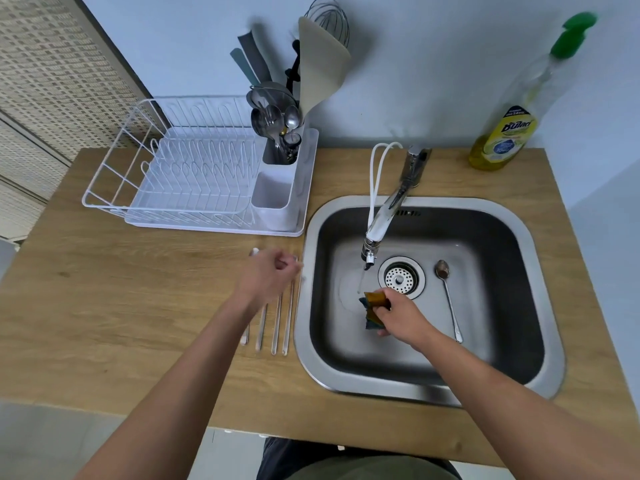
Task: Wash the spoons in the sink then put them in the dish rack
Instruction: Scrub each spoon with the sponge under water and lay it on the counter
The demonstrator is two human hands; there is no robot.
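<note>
- Right hand [398,315] inside the sink [540,258], fingers clamped on a folded yellow-and-blue sponge [373,308], just under the faucet [382,221] spout; thin stream of water runs beside the sponge.
- One spoon [449,299] lies flat on the sink floor, right of the drain [401,278], bowl toward the faucet, handle toward the person; apart from the right hand.
- Left hand [268,275] over the counter [104,306] just left of the sink rim, blurred, fingers curled loosely; cannot tell whether it holds anything.
- Four spoons in a row [273,327] on the counter left of the sink, handles toward the person, bowls hidden under the left hand.
- White dish rack [194,168] on the counter, behind and left of the sink; its cutlery holder [280,150] on the sink side holds utensils.
- Dish soap bottle [509,133] behind the sink, right of the faucet.
</note>
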